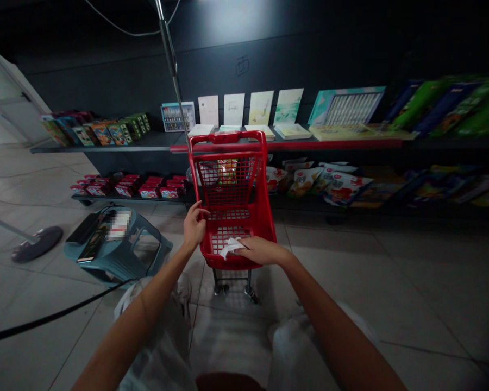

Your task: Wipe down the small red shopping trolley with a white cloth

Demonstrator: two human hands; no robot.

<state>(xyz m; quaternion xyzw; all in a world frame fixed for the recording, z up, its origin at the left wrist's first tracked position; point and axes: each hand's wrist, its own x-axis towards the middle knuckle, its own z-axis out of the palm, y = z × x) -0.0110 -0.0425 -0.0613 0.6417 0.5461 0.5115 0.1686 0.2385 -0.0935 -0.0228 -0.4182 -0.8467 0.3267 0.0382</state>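
Two bare hands worked at a small red plastic shopping cart standing on the tiled floor. The left hand sat at the cart's left wall, fingers spread and slightly curled, holding nothing visible. The right hand lay across the cart's near rim, fingers pressed together over a white cloth, which was bunched on the basket's mesh floor by that rim; whether the hand pinched it, I could not tell. Beyond the cart, a low shelf carried printed packets. A teal plastic stool stood left of the cart.
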